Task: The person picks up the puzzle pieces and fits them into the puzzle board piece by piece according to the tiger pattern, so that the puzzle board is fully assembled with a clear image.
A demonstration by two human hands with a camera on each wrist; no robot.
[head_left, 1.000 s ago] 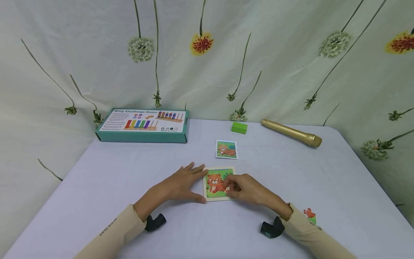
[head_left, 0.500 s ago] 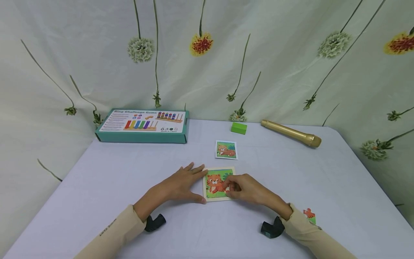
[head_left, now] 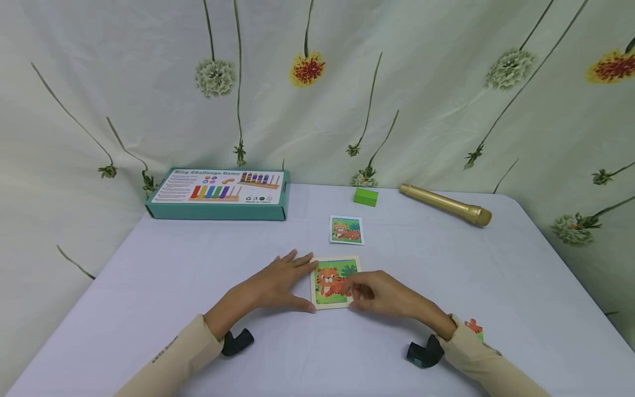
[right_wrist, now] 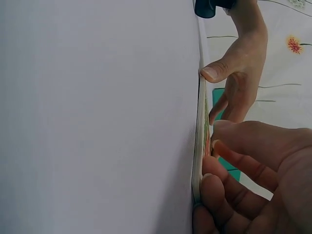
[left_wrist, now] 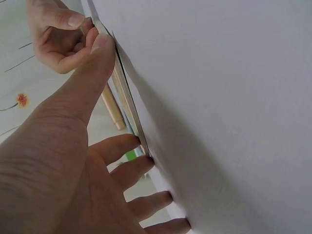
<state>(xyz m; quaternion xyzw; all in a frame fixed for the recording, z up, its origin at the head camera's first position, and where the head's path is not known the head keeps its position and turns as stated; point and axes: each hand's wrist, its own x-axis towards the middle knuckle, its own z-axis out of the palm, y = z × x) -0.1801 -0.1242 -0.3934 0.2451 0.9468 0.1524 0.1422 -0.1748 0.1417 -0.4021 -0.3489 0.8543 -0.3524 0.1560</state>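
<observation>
A square wooden puzzle board (head_left: 326, 300) with an orange tiger on green lies flat at the table's middle. My left hand (head_left: 284, 280) is spread at its left side, with thumb and fingertips right at the frame's edge. My right hand (head_left: 382, 292) is at the lower right of the board, its fingers bent over the tiger's tail end. In the right wrist view the right thumb (right_wrist: 229, 127) stands apart from the index finger, and nothing shows between them. A loose puzzle piece (head_left: 473, 326), orange and green, lies beside the right sleeve, partly hidden by it.
Behind the board lies a picture card (head_left: 346, 230) with the same tiger. Farther back are a green block (head_left: 365, 197), a gold microphone (head_left: 446, 205) and a teal game box (head_left: 218, 212). A flowered cloth (head_left: 436, 82) hangs behind the white table.
My right hand has drawn slightly right and toward me, so more of the tiger's tail end shows. The left hand keeps its place at the board's edge.
</observation>
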